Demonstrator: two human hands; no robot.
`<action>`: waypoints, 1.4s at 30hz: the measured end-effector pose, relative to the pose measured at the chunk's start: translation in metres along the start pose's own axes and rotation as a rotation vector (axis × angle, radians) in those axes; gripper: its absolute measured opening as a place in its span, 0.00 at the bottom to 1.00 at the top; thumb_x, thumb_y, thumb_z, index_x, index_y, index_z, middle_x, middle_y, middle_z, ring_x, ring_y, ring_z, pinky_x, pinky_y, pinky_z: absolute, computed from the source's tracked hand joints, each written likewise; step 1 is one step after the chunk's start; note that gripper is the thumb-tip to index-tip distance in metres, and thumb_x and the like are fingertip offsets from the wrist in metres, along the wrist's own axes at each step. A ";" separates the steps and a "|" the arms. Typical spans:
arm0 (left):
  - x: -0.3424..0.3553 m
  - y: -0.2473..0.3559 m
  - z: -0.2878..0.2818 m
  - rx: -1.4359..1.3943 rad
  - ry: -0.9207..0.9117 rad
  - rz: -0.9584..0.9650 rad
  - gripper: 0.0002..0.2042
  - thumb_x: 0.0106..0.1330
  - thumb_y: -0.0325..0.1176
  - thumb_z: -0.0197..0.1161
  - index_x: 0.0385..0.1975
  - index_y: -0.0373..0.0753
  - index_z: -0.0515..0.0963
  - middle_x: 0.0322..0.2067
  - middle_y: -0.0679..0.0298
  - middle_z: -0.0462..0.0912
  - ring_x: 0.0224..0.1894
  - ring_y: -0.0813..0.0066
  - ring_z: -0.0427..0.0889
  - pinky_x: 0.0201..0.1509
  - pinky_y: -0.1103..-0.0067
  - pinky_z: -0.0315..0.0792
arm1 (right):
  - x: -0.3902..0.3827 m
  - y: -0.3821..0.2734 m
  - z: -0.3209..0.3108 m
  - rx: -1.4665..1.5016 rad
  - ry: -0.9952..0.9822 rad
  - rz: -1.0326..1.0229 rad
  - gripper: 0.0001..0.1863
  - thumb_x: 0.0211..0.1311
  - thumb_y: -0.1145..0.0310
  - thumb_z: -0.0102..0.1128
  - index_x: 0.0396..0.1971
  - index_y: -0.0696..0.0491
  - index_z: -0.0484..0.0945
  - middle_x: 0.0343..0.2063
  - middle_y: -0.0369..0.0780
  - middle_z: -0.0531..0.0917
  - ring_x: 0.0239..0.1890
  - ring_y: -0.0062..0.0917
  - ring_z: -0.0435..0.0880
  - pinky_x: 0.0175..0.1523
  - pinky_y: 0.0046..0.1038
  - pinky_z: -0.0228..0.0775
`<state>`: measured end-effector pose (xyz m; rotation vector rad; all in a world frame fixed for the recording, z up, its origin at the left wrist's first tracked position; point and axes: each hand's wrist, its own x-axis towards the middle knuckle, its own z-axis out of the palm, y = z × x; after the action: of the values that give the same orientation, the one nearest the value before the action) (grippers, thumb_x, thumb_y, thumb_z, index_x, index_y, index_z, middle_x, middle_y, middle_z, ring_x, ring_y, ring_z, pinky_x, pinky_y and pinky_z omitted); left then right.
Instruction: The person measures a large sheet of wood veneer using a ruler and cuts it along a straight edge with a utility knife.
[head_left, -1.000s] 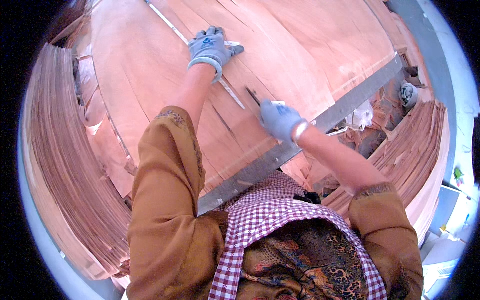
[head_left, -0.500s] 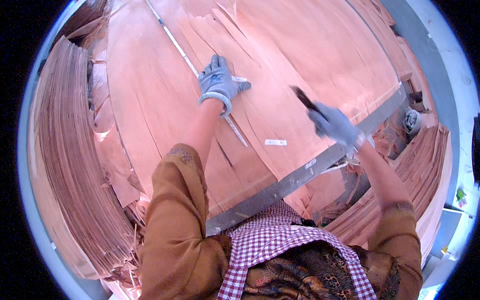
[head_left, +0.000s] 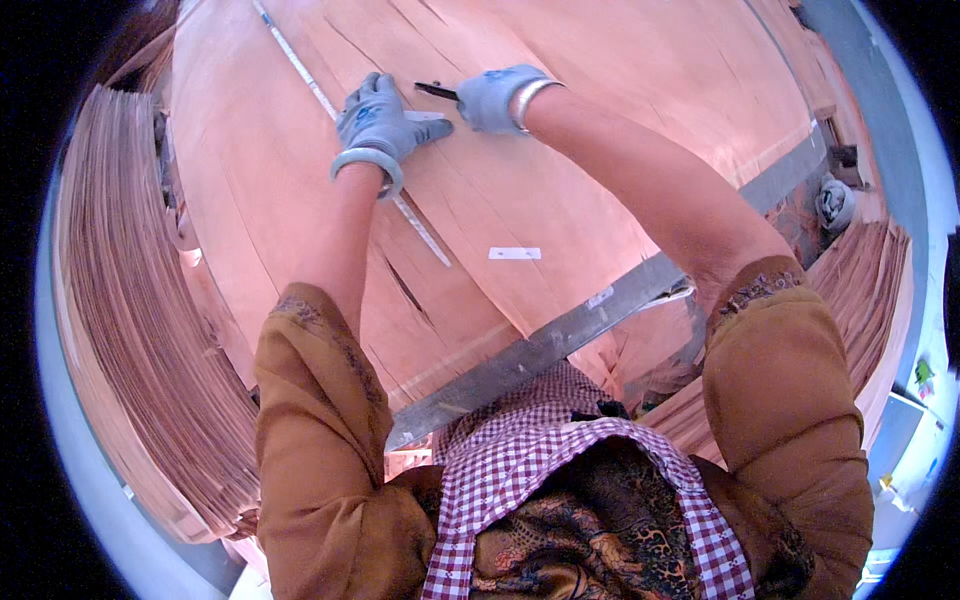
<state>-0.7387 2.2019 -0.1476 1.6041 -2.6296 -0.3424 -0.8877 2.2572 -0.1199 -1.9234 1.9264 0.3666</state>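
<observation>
My gloved left hand (head_left: 375, 122) lies with its fingers stretched out on a thin sheet of reddish wood veneer (head_left: 590, 190). Its thumb points right, beside a small white strip (head_left: 425, 116) partly hidden by the hand. A long narrow white marked strip (head_left: 297, 62) runs slantwise over the veneer and passes under this hand. My gloved right hand (head_left: 495, 98) is closed round a slim black knife-like tool (head_left: 436, 91). The tool's tip points left toward my left hand, close to the veneer. Nearer me, a short white label (head_left: 514, 253) rests on the sheet.
Dark splits (head_left: 408, 293) run through the veneer. A grey table edge (head_left: 530, 345) crosses in front of my checked apron (head_left: 570, 470). Tall stacks of veneer stand at the left (head_left: 130, 290) and right (head_left: 865, 290). A grey rolled bundle (head_left: 835, 203) sits at the right.
My right hand has swung left and farther away with the black tool, coming close to my left hand. My left hand stays on the veneer; the whole view has shifted somewhat.
</observation>
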 end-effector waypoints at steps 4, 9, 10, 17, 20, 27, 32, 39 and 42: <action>0.008 0.001 -0.004 0.044 -0.068 0.040 0.45 0.38 0.58 0.72 0.53 0.33 0.66 0.58 0.53 0.65 0.60 0.54 0.63 0.62 0.68 0.61 | -0.003 0.003 -0.003 0.029 -0.096 0.014 0.17 0.60 0.61 0.45 0.45 0.50 0.77 0.37 0.44 0.83 0.38 0.37 0.82 0.41 0.37 0.72; 0.005 -0.004 0.000 0.083 -0.060 0.051 0.42 0.44 0.57 0.70 0.53 0.32 0.66 0.58 0.52 0.65 0.60 0.53 0.64 0.62 0.67 0.63 | -0.070 0.024 0.029 0.156 -0.077 0.118 0.17 0.59 0.66 0.45 0.44 0.51 0.79 0.40 0.46 0.82 0.42 0.40 0.82 0.43 0.39 0.73; 0.005 -0.002 -0.004 0.099 -0.118 0.035 0.41 0.46 0.57 0.69 0.54 0.32 0.65 0.58 0.51 0.64 0.60 0.53 0.63 0.61 0.66 0.63 | -0.093 0.031 0.036 0.213 -0.091 0.161 0.16 0.60 0.66 0.44 0.42 0.52 0.79 0.38 0.47 0.82 0.41 0.40 0.82 0.42 0.39 0.73; -0.002 0.015 -0.011 0.102 -0.145 0.019 0.42 0.48 0.58 0.67 0.55 0.31 0.63 0.58 0.51 0.65 0.60 0.53 0.64 0.62 0.67 0.62 | -0.270 0.066 0.164 0.271 0.038 0.366 0.11 0.62 0.61 0.48 0.35 0.55 0.70 0.26 0.48 0.81 0.31 0.45 0.81 0.38 0.41 0.71; -0.002 0.010 -0.009 0.104 -0.145 0.003 0.42 0.47 0.57 0.68 0.56 0.31 0.63 0.58 0.51 0.64 0.61 0.53 0.63 0.63 0.66 0.61 | -0.327 0.059 0.155 0.343 -0.109 0.436 0.10 0.61 0.62 0.49 0.33 0.54 0.71 0.26 0.49 0.79 0.33 0.44 0.80 0.37 0.39 0.70; 0.002 -0.001 0.001 0.044 -0.082 -0.029 0.49 0.44 0.56 0.70 0.62 0.31 0.55 0.64 0.48 0.54 0.66 0.52 0.55 0.68 0.68 0.53 | -0.256 0.092 0.116 0.653 0.563 0.142 0.16 0.57 0.71 0.52 0.47 0.52 0.72 0.34 0.48 0.76 0.38 0.44 0.77 0.41 0.36 0.69; -0.009 0.022 -0.018 0.076 -0.097 -0.182 0.56 0.39 0.56 0.72 0.64 0.31 0.50 0.66 0.41 0.45 0.67 0.47 0.49 0.70 0.69 0.48 | -0.177 0.086 0.105 0.659 0.440 0.383 0.22 0.53 0.65 0.62 0.48 0.56 0.71 0.35 0.46 0.81 0.35 0.36 0.80 0.40 0.32 0.70; -0.015 0.016 -0.014 -0.058 -0.116 -0.278 0.58 0.37 0.58 0.73 0.65 0.32 0.49 0.65 0.39 0.46 0.67 0.41 0.47 0.69 0.66 0.47 | -0.190 0.130 0.037 1.894 0.198 -0.021 0.12 0.56 0.68 0.62 0.39 0.51 0.76 0.22 0.32 0.76 0.23 0.16 0.74 0.26 0.21 0.66; -0.014 0.018 -0.013 -0.045 -0.111 -0.249 0.58 0.38 0.59 0.72 0.65 0.33 0.49 0.65 0.38 0.46 0.67 0.40 0.47 0.69 0.65 0.47 | -0.192 0.087 0.035 2.279 0.485 0.106 0.13 0.57 0.64 0.61 0.42 0.50 0.74 0.21 0.35 0.78 0.19 0.22 0.77 0.23 0.25 0.70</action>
<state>-0.7461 2.2202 -0.1304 1.9550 -2.4784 -0.5117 -0.9752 2.4463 -0.0725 -0.2134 1.0728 -1.6269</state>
